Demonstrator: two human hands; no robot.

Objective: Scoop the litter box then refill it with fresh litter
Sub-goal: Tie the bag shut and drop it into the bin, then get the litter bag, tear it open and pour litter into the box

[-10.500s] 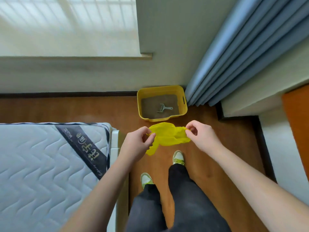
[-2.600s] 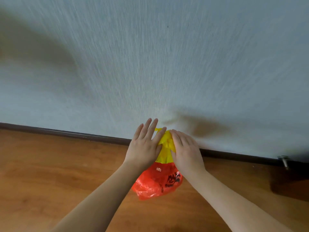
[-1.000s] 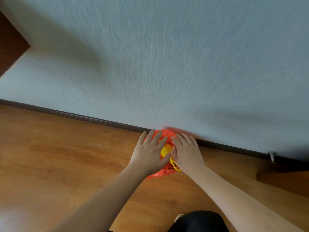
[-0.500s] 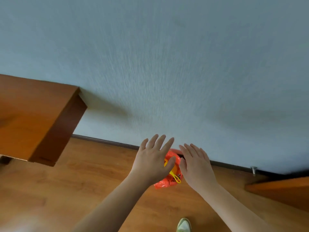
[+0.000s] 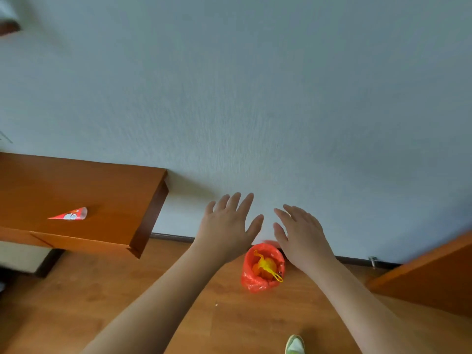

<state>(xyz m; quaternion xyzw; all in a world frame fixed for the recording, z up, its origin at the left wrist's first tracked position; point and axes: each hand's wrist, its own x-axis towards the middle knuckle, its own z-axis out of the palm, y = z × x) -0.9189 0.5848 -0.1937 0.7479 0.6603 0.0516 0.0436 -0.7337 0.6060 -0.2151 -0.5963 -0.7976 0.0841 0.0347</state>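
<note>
- Whereas half a second earlier both hands were spread low over the bag, almost on it, the left hand (image 5: 228,227) and the right hand (image 5: 301,235) are now raised clear of it, with fingers straight and splayed; nothing is held by either.
- The red plastic bag (image 5: 261,269) is left standing on the wooden floor (image 5: 102,297), close against the skirting board (image 5: 173,236) at the foot of the wall (image 5: 255,98), and is touched by neither hand.
- The yellow bag (image 5: 264,266) is seen bundled down inside the red one, with a thin yellow handle loop (image 5: 277,275) trailing over the near rim.
- From this release it is judged that the waste from scooping has been disposed of, so the scooping half of the task is taken to be finished and the refill with fresh litter is still to be done.
- Neither the litter box nor any fresh litter is in view, so a return to the box is judged to be needed.
- The red bag's mouth is pointed upward and slightly toward the camera, left open and untied; its long axis is roughly upright, leaning a little toward the wall.
- A red printed paper cone (image 5: 69,215) is seen lying on its side on the wooden desk (image 5: 115,190) at left, well apart from the bag.
- A shoe tip (image 5: 295,344) is visible at the bottom edge.
</note>
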